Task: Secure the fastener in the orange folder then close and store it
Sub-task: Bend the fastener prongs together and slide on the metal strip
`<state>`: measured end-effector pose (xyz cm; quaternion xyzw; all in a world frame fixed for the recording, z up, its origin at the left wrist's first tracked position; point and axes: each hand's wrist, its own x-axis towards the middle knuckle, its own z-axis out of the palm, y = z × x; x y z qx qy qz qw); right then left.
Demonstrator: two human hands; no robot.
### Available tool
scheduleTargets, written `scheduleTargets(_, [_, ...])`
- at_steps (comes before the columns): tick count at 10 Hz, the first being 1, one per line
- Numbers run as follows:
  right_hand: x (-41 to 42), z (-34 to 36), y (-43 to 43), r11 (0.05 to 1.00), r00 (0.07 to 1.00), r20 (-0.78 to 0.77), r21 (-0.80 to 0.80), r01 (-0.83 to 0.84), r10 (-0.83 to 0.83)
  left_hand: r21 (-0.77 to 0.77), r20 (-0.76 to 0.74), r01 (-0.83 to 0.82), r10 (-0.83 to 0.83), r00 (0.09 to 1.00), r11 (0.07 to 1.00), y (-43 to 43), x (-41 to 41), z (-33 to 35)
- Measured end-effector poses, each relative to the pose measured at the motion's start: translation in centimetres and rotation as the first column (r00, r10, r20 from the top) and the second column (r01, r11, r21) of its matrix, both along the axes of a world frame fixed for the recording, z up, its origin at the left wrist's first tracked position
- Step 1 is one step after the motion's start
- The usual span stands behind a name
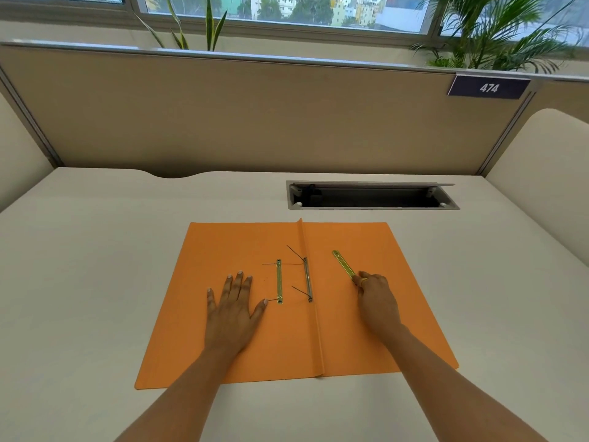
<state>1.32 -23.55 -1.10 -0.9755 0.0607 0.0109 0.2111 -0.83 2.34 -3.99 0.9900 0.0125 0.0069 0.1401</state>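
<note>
An orange folder (223, 250) lies open and flat on the desk, its spine fold running down the middle. A silver fastener strip (307, 279) with two thin prongs sticking up sits just left of the fold. A gold bar (279, 281) lies on the left flap beside it. My left hand (232, 309) rests flat on the left flap, fingers spread, thumb tip near the gold bar's lower end. My right hand (376, 293) pinches the near end of a second gold bar (343, 263), which lies slanted on the right flap.
The white desk (95, 282) has an open cable tray slot (369, 196) just behind the folder. A beige partition (255, 116) with a "474" label (489, 87) walls the back; curved side panels stand left and right. Plants line the window ledge.
</note>
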Motion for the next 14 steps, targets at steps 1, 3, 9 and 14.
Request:
scheduleTargets(1, [-0.7, -0.6, -0.2, 1.0, 0.999, 0.042, 0.006, 0.024, -0.024, -0.003, 0.002, -0.003, 0.003, 1.0, 1.0, 0.0, 0.0, 0.0])
scheduleTargets(3, [-0.9, 0.0, -0.3, 0.993, 0.999, 0.03, -0.116, 0.023, -0.02, -0.003, -0.002, -0.006, 0.006, 1.0, 1.0, 0.0, 0.0, 0.0])
scheduleTargets(9, [0.9, 2.2, -1.8, 0.911, 0.913, -0.28, 0.205, 0.359, -0.297, -0.001, -0.006, -0.004, 0.004, 1.0, 1.0, 0.0, 0.0, 0.0])
scheduleTargets(14, [0.7, 2.5, -2.7, 0.885, 0.899, -0.359, 0.292, 0.364, -0.251, -0.015, 0.001, 0.0, 0.0, 1.0, 1.0, 0.0, -0.1, 0.1])
